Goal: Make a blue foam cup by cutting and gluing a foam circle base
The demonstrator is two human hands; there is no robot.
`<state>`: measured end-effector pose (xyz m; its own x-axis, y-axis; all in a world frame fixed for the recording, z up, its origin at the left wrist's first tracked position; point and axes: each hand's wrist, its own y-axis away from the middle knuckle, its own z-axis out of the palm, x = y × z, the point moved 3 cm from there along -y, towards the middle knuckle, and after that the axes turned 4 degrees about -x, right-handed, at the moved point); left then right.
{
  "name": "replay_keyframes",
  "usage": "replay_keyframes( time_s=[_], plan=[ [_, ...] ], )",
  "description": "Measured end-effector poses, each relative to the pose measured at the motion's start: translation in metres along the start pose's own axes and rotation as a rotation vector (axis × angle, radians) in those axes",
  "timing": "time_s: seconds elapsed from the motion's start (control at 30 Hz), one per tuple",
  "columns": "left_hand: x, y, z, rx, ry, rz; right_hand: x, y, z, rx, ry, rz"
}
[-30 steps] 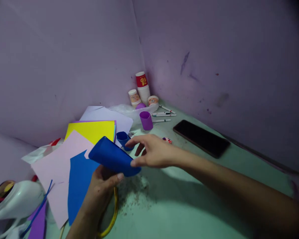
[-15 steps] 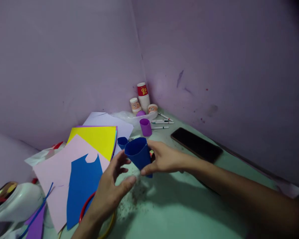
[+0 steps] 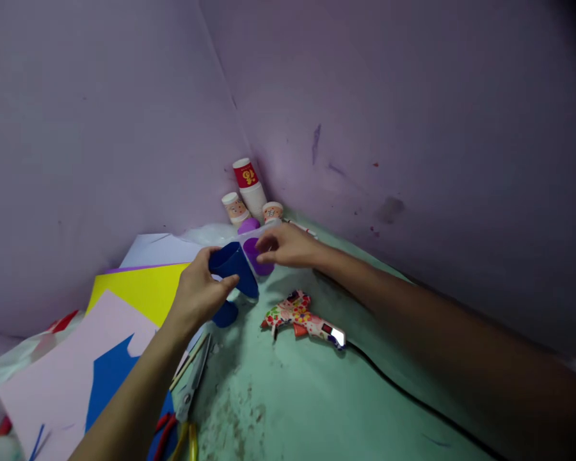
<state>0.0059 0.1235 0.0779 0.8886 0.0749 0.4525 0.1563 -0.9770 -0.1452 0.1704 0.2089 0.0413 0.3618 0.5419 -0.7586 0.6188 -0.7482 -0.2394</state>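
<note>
Blue paper roll [image 3: 233,266] now farther back, within left fingers [image 3: 219,286].

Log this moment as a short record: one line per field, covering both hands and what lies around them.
left hand: grips rolled blue paper cone
right hand: fingers on purple cup
beside hands: small blue cup, patterned glue gun
near edge: scissors
left side: yellow sheet, pink sheet
corner: paper cups
</note>
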Motion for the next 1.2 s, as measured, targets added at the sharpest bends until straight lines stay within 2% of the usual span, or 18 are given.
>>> replay_keyframes(
  time_s=[0.1, 0.2, 0.33, 0.53, 0.83, 1.2],
  plan=[
    [-0.012, -0.007, 0.006, -0.019, -0.047, -0.044, 0.024, -0.004, -0.016, 0.114, 0.037, 0.127],
    [-0.014, -0.013, 0.007, -0.035, -0.074, -0.049, 0.034, -0.010, -0.012, 0.078, 0.045, 0.133],
    [-0.009, -0.019, 0.008, -0.052, -0.089, -0.044, 0.025, -0.017, 0.005, -0.008, 0.047, 0.046],
    [-0.010, -0.023, 0.009, -0.036, -0.098, -0.062, 0.015, -0.019, 0.014, -0.015, 0.095, -0.036],
    [-0.011, -0.021, 0.006, -0.029, -0.053, -0.055, 0.005, -0.009, 0.011, -0.014, 0.248, -0.012],
    [-0.020, -0.013, 0.011, -0.084, 0.022, -0.027, -0.002, 0.010, 0.012, -0.027, 0.272, 0.046]
  ],
)
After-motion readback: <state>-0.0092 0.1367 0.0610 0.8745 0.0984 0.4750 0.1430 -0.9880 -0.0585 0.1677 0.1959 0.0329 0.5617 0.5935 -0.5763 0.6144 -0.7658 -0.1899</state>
